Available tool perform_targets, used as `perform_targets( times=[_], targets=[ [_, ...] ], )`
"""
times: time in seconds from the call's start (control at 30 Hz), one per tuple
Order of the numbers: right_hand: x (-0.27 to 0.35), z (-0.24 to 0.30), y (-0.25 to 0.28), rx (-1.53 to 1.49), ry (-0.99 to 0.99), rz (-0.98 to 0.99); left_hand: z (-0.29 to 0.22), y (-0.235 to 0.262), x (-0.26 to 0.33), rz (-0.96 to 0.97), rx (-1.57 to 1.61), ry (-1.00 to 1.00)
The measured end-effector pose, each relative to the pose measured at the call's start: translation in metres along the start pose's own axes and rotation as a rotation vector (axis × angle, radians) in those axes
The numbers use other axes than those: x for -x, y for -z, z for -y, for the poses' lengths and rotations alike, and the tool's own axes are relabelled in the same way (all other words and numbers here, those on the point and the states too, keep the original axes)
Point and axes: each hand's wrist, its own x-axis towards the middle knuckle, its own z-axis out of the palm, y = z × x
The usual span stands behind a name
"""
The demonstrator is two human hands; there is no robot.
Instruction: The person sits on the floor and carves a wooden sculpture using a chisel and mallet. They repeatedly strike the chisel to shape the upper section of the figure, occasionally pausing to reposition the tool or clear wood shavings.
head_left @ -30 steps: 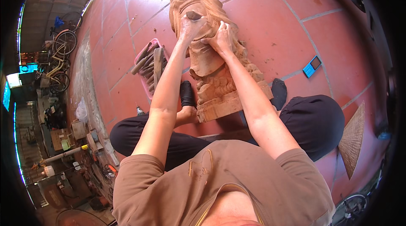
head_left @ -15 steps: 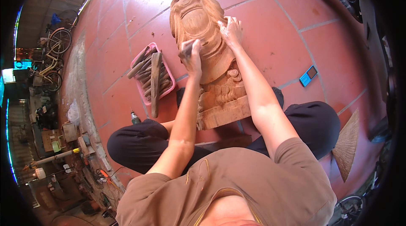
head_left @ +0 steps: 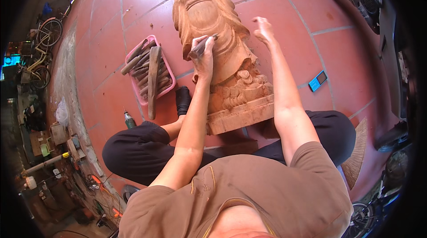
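Observation:
A carved wooden statue (head_left: 200, 15) of a robed figure lies on its back on the tiled floor, its base towards me. My left hand (head_left: 203, 62) is closed round the dark handle of a carving chisel (head_left: 201, 46), whose tip points at the figure's middle. Whether the tip touches the wood, I cannot tell. Off the statue's right side, my right hand (head_left: 263, 31) is raised with nothing visible in it. It is slightly blurred, with the fingers loosely bent and apart.
Left of the statue, a pink plastic basket (head_left: 171, 87) holds several dark wooden-handled tools, with a long wooden mallet-like stick (head_left: 154, 78) across them. A green power tool (head_left: 129, 120) lies by my left knee. To the right are a blue phone (head_left: 317, 81) and a conical straw hat (head_left: 356, 155).
My right hand has lifted off the statue and moved right. The statue now lies at a slightly different angle, its base shifted right in view. The chisel remains in my left hand.

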Motion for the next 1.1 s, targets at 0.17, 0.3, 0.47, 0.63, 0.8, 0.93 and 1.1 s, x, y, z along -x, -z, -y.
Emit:
perform_targets(
  times=[0.17, 0.3, 0.47, 0.63, 0.8, 0.93, 1.1],
  targets=[
    [0.005, 0.054, 0.003, -0.413, -0.160, -0.118, 0.007, 0.006, -0.003, 0.006, -0.019, -0.003],
    [0.007, 0.075, -0.036, 0.009, 0.329, -0.155, -0.003, -0.006, -0.001, 0.013, -0.013, -0.032],
    [0.034, 0.065, -0.019, 0.143, 0.380, 0.012, 0.002, 0.004, -0.004, 0.016, -0.025, -0.035],
    [0.040, 0.090, 0.061, 0.355, -0.195, 0.424, 0.005, 0.006, -0.005, 0.007, -0.016, -0.061],
    [0.023, 0.056, 0.003, 0.013, 0.445, -0.335, 0.009, 0.002, -0.004, 0.018, -0.030, -0.074],
    [0.017, 0.069, -0.029, 0.052, 0.556, -0.231, 0.009, 0.000, -0.004, 0.054, -0.015, -0.057],
    [0.042, 0.112, 0.041, 0.159, -0.256, 0.367, -0.002, 0.012, -0.003, -0.031, 0.099, 0.023]
  ],
)
